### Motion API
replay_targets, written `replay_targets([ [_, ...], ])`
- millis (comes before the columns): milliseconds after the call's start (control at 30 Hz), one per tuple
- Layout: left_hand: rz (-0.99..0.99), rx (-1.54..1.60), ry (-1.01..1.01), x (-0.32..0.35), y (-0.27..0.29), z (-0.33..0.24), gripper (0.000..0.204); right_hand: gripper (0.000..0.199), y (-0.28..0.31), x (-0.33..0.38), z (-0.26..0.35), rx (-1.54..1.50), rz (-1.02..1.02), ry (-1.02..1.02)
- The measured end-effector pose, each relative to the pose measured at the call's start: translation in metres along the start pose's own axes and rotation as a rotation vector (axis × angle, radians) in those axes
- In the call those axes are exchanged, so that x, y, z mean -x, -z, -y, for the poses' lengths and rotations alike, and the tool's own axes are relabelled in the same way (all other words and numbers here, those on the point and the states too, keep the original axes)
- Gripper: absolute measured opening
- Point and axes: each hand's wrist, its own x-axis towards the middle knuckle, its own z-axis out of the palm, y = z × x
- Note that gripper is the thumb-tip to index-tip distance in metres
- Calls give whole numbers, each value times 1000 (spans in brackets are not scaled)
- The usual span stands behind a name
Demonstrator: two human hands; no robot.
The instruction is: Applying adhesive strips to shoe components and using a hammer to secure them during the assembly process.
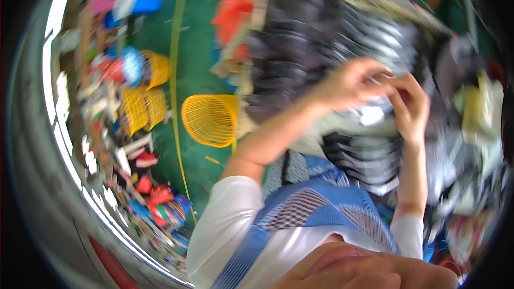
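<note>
one left hand [356,84], right hand [413,104] alongside, grip blurred, dark stacks [292,48] indistinct

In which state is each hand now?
Left hand: curled, blurred; whether holding anything cannot be told.
Right hand: bent, blurred; whether holding anything cannot be told.

Green floor [203,37] occupies the centre-left of the view, divided lengthwise by a narrow yellow line [174,64]. Left of the line lies a blurred band of multicoloured clutter [160,198], with yellow baskets [134,108] among it. Bright white strips [48,75], whether lamps or windows cannot be told, curve along the far left; beyond them, a grey surface [61,203] bears a red band [110,264].
</note>
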Motion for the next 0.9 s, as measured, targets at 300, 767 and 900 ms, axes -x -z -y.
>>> replay_targets([
  [300,-174,-449,-48,0,33,-10,28,12,30,7,-51,-76,-1,-167],
  [767,-491,-1144,-156,-72,90,29,16,13,53,-70,-133,608,-279,-38],
  [900,-531,-1304,-221,-85,96,32,18,15,47,-74,-139,693,-277,-50],
])
